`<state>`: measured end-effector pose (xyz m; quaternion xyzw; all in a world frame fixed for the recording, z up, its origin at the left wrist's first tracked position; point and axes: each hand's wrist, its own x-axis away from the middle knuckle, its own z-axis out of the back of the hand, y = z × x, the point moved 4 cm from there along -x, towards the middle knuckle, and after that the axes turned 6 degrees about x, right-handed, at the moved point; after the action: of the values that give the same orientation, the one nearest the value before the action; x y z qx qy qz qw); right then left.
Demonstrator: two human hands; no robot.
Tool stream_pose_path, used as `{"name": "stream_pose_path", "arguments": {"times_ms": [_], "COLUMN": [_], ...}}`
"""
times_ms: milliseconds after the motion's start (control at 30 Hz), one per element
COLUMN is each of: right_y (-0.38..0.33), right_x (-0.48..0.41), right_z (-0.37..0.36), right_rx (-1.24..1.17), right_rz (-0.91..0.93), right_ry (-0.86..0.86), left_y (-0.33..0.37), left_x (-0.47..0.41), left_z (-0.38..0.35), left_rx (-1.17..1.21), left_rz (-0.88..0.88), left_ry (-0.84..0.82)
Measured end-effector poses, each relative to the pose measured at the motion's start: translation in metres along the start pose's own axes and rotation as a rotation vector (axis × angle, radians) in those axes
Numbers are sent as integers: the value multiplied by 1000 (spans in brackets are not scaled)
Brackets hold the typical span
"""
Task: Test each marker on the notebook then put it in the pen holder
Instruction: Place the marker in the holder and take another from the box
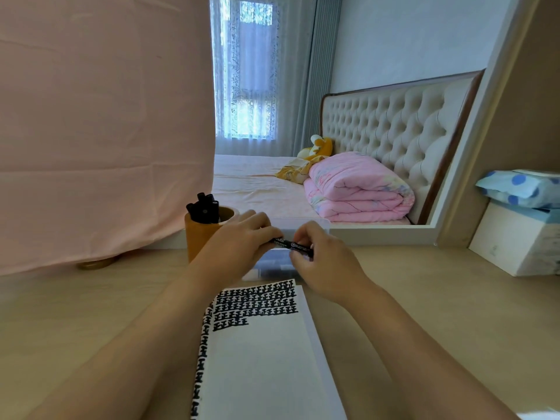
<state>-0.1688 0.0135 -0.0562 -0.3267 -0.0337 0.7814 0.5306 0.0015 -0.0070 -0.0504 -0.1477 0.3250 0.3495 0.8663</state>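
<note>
Marker (292, 245) held level above notebook (260, 344), long axis 9-to-3 o'clock; left hand (242, 237) and right hand (321, 259) each pinch 1 end. Pen holder (200, 234) at 9 o'clock, nearer left hand

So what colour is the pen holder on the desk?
The pen holder is a plain orange-brown, with no pattern; the head view shows it best.

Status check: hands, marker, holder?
Gripping one black marker: left hand, right hand, over clear box. Orange pen holder at left, markers inside. Nothing blocks it.
</note>
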Motion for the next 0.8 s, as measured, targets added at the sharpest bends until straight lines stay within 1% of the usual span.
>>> {"name": "stream_pose_path", "arguments": {"times_ms": [100,233,433,500,567,600,700,800], "right_y": [-11,-12,-22,-32,-41,-45,-56,-63], "right_x": [0,0,2,5,10,12,17,20], "right_z": [-1,-4,-12,-16,-18,-20,-20,-22], "right_rx": [-8,-12,-46,17,147,203,226,288], "right_rz": [64,109,128,174,281,345,492,621], "right_ry": [-58,-146,-311,-351,-324,-277,-83,23], "left_y": [10,17,21,21,19,18,19,21], "left_x": [-1,4,28,41,52,57,69,79], "left_z": [6,13,30,36,40,43,51,55], "left_rx": [1,14,-3,-16,-2,14,115,238], "left_rz": [-6,103,17,7,39,73,207,378], "left_ry": [-7,-4,-18,-44,-73,-86,-124,-191]}}
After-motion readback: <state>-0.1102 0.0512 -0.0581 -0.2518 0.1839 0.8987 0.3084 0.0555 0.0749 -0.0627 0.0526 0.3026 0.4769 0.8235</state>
